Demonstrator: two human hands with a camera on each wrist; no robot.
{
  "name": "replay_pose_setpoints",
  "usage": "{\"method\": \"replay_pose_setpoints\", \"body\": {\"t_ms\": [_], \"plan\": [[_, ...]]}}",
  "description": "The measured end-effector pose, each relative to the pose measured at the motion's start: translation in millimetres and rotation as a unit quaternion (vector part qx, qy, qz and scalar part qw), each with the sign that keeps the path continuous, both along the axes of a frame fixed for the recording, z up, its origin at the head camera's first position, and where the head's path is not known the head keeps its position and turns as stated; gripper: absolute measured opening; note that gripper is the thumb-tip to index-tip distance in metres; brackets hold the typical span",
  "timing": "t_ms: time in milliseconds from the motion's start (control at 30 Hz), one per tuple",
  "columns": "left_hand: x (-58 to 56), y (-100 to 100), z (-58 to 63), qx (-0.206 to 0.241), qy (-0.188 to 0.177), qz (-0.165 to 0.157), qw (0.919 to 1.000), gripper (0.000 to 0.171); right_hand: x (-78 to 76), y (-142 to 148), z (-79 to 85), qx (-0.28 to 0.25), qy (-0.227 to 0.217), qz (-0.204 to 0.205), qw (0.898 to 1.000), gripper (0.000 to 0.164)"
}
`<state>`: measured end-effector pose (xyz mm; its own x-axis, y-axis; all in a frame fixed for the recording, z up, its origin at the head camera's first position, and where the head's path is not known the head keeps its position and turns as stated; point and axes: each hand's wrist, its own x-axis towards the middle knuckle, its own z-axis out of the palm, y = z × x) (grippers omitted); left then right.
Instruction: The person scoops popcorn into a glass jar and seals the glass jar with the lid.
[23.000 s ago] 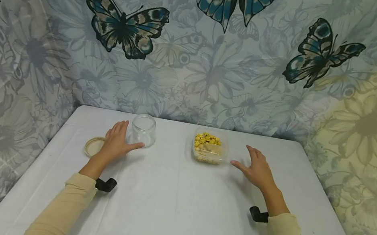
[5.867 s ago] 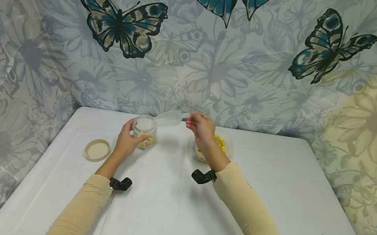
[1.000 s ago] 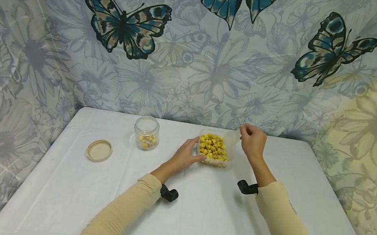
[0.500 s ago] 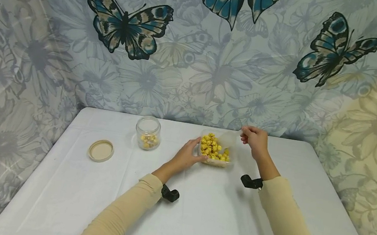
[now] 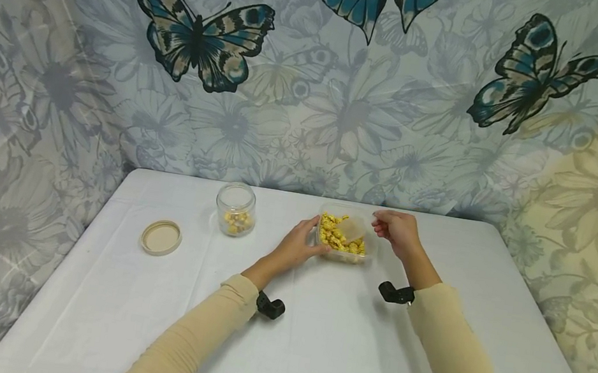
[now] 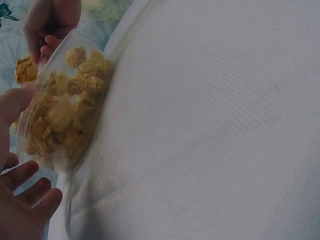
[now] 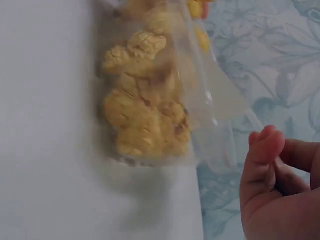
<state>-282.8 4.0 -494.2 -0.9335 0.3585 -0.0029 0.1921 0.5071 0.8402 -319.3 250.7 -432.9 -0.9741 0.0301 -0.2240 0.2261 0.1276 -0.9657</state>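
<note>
A clear plastic container (image 5: 345, 258) of yellow popcorn (image 5: 331, 235) stands near the table's back edge. My left hand (image 5: 295, 245) holds its near left corner, thumb on the front wall and fingers along the left side. In the left wrist view the thumb touches the rim and several fingers spread beside the wall. My right hand (image 5: 399, 232) pinches the thin handle of a translucent scoop (image 5: 351, 228) over the right rim. The scoop's bowl lies in the popcorn. The right wrist view shows thumb and fingertips together at the handle (image 7: 254, 119).
Left of the container stands an uncovered glass jar (image 5: 236, 208) with some popcorn at its bottom. A round cream lid (image 5: 160, 237) lies farther left on the white tablecloth (image 5: 308, 355). A butterfly-patterned cloth (image 5: 343, 122) hangs behind the table.
My right hand has moved slightly down and left, bringing the scoop deeper over the popcorn. The left hand stays put. Long before, the jar was empty; my left hand later held it, then released it.
</note>
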Motion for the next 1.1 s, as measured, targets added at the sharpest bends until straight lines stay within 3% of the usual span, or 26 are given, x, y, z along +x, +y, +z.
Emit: {"method": "replay_pose_setpoints", "body": {"t_ms": [200,367,633,867,1100], "plan": [[1.2,0.3,0.3,0.005,-0.002,0.006,1.0,0.085,6.3,-6.3,-6.8,-0.027,-0.057,-0.033,0.997,0.034],[1.2,0.6,1.8,0.007,-0.001,0.008,0.9999,0.084,6.6,-8.3,-7.4,-0.043,-0.063,-0.066,0.995,0.03],[1.8,1.0,4.2,0.001,0.0,0.008,1.0,0.083,6.3,-9.1,-6.9,-0.059,-0.076,-0.087,0.992,0.04],[1.6,1.3,1.7,0.003,0.002,0.009,0.9999,0.083,6.2,-7.3,-6.1,-0.088,-0.086,-0.103,0.987,0.016],[1.3,1.1,0.8,0.002,0.011,0.008,0.9999,0.083,7.8,-7.2,-5.4,-0.088,-0.087,-0.081,0.989,0.034]]}}
